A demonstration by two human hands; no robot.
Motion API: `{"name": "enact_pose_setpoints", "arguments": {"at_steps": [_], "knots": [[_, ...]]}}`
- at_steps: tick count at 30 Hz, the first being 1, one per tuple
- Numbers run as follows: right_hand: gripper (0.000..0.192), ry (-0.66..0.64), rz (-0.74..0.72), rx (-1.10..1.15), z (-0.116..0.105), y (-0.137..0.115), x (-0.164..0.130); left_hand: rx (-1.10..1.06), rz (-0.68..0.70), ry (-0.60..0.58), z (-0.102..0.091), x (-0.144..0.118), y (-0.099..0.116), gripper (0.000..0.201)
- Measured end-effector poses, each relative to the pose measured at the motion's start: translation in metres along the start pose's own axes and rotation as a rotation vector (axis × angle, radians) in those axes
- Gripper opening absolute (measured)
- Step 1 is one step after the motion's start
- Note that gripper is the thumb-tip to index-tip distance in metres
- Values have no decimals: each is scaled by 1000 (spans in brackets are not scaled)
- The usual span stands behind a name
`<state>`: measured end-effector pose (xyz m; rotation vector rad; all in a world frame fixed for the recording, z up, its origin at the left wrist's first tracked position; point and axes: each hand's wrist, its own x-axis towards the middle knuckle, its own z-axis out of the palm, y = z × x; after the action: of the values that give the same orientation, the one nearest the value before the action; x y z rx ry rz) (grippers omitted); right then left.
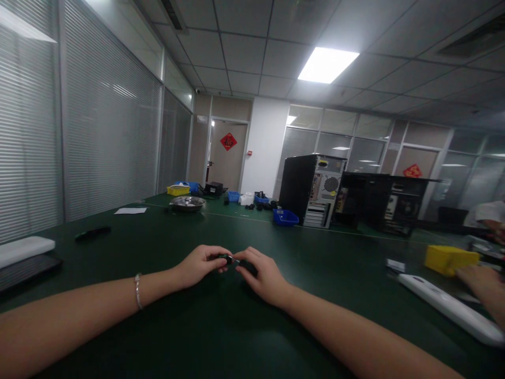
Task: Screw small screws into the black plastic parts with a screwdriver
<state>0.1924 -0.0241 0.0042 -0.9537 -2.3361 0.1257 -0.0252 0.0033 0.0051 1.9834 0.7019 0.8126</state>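
Glass walls with blinds (114,131) and a pale door (219,171) close the room, and a wide green surface (158,252) fills the front of the head view. On this surface, the left hand (207,260) holds a small dark part (225,258) between thumb and fingers, near the middle. The right hand (264,276) has its fingers closed around a dark handle (248,267), from which a thin metal shaft (235,260) points to the part.

As I judge it, the work is under way and not finished: part and handle are both already in the hands, the shaft reaches to the part, and neither is laid down. Whether anything on the part is complete, I cannot tell, and how much is left is also not shown.

The part looks short, dark and somewhat shiny, with a rounded end toward the shaft. Its finer details are too small and covered by the fingers. Farther back stand a computer case (329,181) and, just beside it, a blue tray (285,217); at right, another person's hand (481,284) is near a yellow box (450,259).
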Motion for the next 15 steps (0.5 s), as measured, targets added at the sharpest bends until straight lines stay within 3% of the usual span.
{"name": "enact_pose_setpoints", "arguments": {"at_steps": [8, 15], "knots": [[23, 41, 65, -27, 1, 3, 1, -38, -93, 185, -7, 8, -11, 43], [24, -10, 25, -41, 0, 3, -2, -382, -167, 274, -5, 10, -12, 33]]}}
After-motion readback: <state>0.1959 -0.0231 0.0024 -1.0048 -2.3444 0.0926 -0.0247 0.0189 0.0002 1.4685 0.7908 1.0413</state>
